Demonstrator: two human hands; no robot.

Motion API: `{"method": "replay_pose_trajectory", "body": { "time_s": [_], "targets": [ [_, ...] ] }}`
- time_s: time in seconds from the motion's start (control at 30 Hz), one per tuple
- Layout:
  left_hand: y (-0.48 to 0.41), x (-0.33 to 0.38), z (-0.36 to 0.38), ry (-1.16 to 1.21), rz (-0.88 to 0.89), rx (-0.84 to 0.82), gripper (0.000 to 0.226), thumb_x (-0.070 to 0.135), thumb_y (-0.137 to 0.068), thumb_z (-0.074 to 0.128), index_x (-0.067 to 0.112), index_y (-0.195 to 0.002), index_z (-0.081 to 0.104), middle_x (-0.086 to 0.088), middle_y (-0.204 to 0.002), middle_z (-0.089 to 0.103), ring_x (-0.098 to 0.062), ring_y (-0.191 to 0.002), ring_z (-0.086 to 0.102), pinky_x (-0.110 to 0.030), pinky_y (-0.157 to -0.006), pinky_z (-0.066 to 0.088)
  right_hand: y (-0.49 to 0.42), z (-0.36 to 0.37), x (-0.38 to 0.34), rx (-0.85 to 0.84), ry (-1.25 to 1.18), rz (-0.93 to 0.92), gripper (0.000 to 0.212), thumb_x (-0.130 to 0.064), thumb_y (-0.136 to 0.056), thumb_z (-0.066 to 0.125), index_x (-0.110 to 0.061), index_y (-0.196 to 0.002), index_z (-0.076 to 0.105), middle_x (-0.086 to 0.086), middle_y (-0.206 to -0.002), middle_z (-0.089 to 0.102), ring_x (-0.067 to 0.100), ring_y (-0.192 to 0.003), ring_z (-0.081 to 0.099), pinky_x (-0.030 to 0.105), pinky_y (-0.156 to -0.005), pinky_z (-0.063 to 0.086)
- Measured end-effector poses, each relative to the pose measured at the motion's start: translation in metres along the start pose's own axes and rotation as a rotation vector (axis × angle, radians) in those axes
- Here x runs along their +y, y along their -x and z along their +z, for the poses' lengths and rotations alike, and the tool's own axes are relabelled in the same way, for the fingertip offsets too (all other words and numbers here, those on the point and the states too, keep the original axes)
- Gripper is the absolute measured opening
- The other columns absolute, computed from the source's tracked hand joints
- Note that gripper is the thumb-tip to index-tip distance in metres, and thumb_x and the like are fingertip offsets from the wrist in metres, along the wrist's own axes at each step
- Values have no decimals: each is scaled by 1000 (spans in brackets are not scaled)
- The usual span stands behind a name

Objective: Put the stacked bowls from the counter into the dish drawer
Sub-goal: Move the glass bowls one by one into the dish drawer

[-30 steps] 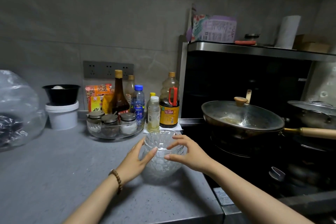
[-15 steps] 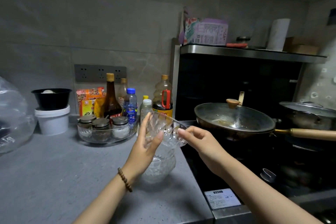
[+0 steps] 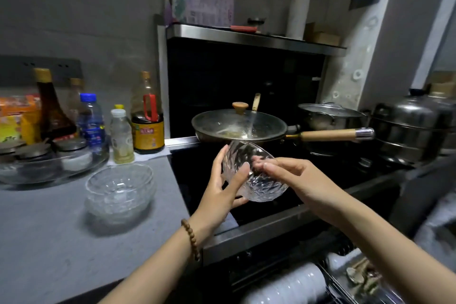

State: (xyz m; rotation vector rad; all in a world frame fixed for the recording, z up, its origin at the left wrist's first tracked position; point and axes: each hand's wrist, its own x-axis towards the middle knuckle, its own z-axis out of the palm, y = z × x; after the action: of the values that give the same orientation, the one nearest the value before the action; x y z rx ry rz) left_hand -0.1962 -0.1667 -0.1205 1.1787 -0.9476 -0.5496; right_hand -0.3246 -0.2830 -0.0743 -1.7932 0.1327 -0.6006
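Observation:
A clear cut-glass bowl point(image 3: 254, 175) is tilted in the air over the black stove top, held between both hands. My left hand point(image 3: 222, 187) cups its left side and underside with fingers curled round it. My right hand point(image 3: 293, 177) pinches its right rim. The rest of the stacked glass bowls point(image 3: 119, 190) stand on the grey counter point(image 3: 49, 242) to the left. Below at the bottom right the open dish drawer point(image 3: 328, 281) shows a row of white dishes point(image 3: 288, 286) standing on edge in a wire rack.
A lidded wok point(image 3: 239, 126) with a wooden handle sits on the stove just behind the held bowl. Steel pots point(image 3: 414, 126) stand to the right. Sauce bottles point(image 3: 147, 116) and a glass tray of spice jars point(image 3: 49, 163) line the counter's back.
Both hands lifted the top bowl off the stack and carried it right, over the stove. The view turned right and down, bringing the open drawer into sight.

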Motion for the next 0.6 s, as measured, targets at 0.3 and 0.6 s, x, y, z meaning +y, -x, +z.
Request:
{"method": "replay_pose_trajectory", "body": {
  "time_s": [0.3,0.6],
  "targets": [
    [3,-75,89,114,-245,-177,78,57,-67,64,49,-136,28,6,-133,54,-12,-106,64,-21,-68,56,73,-86,50,-5,38,230,20,-27,-79,68,-16,-93,77,9,-96,76,17,-90,73,20,-75,57],
    [34,-183,128,93,-575,-250,80,65,-71,56,47,-140,19,1,-124,61,-21,-90,71,-36,-81,58,117,-106,130,21,76,567,18,-24,-81,70,-11,-93,72,7,-95,77,10,-77,72,18,-60,57]
  ]
}}
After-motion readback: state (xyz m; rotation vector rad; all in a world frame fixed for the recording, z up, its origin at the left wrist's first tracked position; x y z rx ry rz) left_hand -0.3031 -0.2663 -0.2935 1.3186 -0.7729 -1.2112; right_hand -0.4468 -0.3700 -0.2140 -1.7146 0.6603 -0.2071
